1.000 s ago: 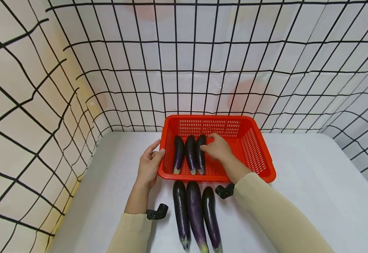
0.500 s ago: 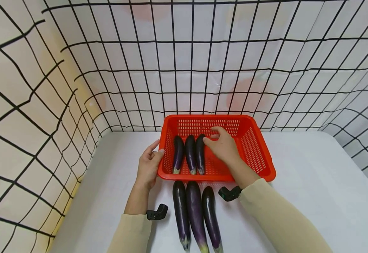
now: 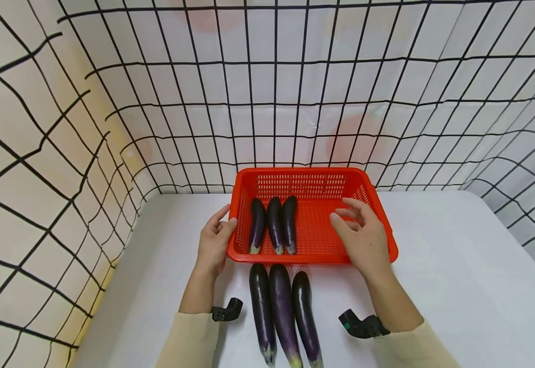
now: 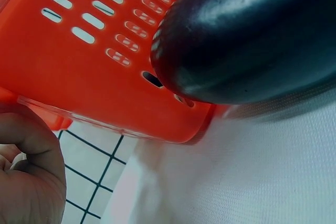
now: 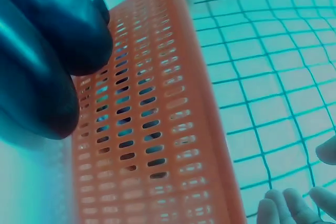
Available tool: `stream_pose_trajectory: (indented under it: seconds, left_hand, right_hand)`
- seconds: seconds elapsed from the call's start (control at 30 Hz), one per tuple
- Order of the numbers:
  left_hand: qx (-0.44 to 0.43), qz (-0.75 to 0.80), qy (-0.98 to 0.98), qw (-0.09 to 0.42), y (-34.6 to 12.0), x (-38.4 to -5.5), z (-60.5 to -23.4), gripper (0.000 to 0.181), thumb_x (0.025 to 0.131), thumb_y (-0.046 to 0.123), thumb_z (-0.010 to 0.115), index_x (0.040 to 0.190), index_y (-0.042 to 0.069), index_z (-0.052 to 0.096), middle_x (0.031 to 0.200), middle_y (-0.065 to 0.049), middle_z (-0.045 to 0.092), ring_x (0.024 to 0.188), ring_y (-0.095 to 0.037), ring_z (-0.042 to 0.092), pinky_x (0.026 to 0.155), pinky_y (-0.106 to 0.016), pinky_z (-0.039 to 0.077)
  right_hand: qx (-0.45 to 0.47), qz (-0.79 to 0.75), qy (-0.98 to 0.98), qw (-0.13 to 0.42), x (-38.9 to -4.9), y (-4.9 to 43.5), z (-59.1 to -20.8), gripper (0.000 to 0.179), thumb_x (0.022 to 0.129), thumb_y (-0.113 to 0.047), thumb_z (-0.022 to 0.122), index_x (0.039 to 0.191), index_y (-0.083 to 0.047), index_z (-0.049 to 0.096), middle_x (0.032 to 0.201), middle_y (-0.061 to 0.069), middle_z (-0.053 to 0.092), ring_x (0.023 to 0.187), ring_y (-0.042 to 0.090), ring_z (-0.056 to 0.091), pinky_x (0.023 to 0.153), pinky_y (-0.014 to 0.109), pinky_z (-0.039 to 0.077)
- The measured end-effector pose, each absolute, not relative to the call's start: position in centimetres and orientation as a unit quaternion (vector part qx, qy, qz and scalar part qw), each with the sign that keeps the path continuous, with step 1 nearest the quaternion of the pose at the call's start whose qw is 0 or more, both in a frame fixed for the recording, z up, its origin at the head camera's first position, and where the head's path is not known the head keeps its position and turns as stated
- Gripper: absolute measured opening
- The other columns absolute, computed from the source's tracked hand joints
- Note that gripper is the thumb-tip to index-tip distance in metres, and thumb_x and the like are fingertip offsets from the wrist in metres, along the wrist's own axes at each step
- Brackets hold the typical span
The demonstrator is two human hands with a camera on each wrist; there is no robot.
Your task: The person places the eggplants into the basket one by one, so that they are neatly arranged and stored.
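Black wire grid [image 3: 275, 63] stands behind and to the sides of the white table [image 3: 442, 245], and the red basket [image 3: 295, 258] sits near its back edge. Your left hand [image 3: 213, 240] pinches the basket's left rim, thumb over the top; let it brace the basket without tilting it. Your right hand [image 3: 364, 240] holds nothing above the basket's right part, fingers loosely bent and thumb spread away from them. Three eggplants [image 3: 274, 225] lie side by side in the left half of the basket, stems toward you; three table eggplants [image 3: 284, 312] lie in front of it, stems toward you too. The step looks like handling them one by one, so grasp each around its middle, lift it well over the front rim, and lower it gently, lined up with its neighbours. Dropping one could bruise the glossy skin.
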State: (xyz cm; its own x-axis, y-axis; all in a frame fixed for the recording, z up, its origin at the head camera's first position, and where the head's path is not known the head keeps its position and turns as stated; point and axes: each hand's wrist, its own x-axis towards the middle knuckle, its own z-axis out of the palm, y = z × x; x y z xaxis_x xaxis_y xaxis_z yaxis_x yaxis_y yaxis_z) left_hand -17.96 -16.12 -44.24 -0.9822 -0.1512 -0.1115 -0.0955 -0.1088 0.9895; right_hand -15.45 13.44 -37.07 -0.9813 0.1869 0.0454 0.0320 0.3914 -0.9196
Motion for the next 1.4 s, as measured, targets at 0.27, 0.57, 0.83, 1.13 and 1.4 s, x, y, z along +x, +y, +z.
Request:
stream_pose_trajectory:
  seconds: [0.27, 0.57, 0.83, 1.13, 1.4]
  left_hand:
    - [0.096, -0.742, -0.663, 0.020, -16.3, -17.8, -44.4, 0.048, 0.103, 0.024, 0.060, 0.150, 0.027, 0.051, 0.100, -0.016, 0.062, 0.087, -0.029, 0.072, 0.078, -0.036, 0.064]
    - [0.100, -0.744, -0.660, 0.019, -16.3, -17.8, -44.4, 0.049, 0.103, 0.025, 0.060, 0.150, 0.027, 0.050, 0.099, -0.013, 0.062, 0.089, -0.028, 0.072, 0.078, -0.034, 0.064]
    - [0.101, -0.743, -0.661, 0.018, -16.5, -17.9, -44.4, 0.049, 0.102, 0.026, 0.061, 0.150, 0.028, 0.051, 0.101, -0.015, 0.062, 0.090, -0.028, 0.073, 0.077, -0.034, 0.064]
    - [0.097, -0.744, -0.661, 0.018, -16.3, -17.9, -44.4, 0.049, 0.102, 0.025, 0.061, 0.150, 0.027, 0.051, 0.101, -0.014, 0.062, 0.090, -0.027, 0.072, 0.078, -0.033, 0.064]
    - [0.094, -0.742, -0.663, 0.018, -16.0, -17.9, -44.4, 0.048, 0.103, 0.026, 0.061, 0.149, 0.028, 0.051, 0.101, -0.015, 0.062, 0.090, -0.028, 0.071, 0.078, -0.032, 0.064]
  right_hand:
    - [-0.062, 0.593, -0.796, 0.103, -11.4, 14.5, -38.5, 0.043, 0.098, -0.026, 0.068, 0.139, -0.015, 0.058, 0.119, 0.004, 0.069, 0.090, 0.008, 0.069, 0.076, 0.016, 0.060]
    - [-0.110, 0.645, -0.745, 0.128, -7.7, 15.2, -42.3, 0.032, 0.095, -0.009, 0.071, 0.127, -0.008, 0.063, 0.103, 0.001, 0.068, 0.083, 0.012, 0.072, 0.073, 0.019, 0.062]
    - [-0.135, 0.619, -0.773, 0.012, -6.8, 14.8, -44.9, 0.039, 0.096, -0.012, 0.070, 0.133, -0.004, 0.058, 0.114, 0.009, 0.068, 0.088, 0.005, 0.071, 0.076, 0.019, 0.061]
    - [-0.115, 0.539, -0.830, -0.086, -5.7, 12.6, -46.4, 0.049, 0.089, -0.030, 0.079, 0.132, -0.013, 0.063, 0.119, 0.007, 0.073, 0.094, 0.011, 0.070, 0.078, 0.022, 0.056]
    - [-0.113, 0.512, -0.843, -0.123, -5.3, 11.4, -46.3, 0.055, 0.083, -0.039, 0.084, 0.131, -0.018, 0.065, 0.110, 0.002, 0.075, 0.087, 0.010, 0.070, 0.083, 0.037, 0.060]
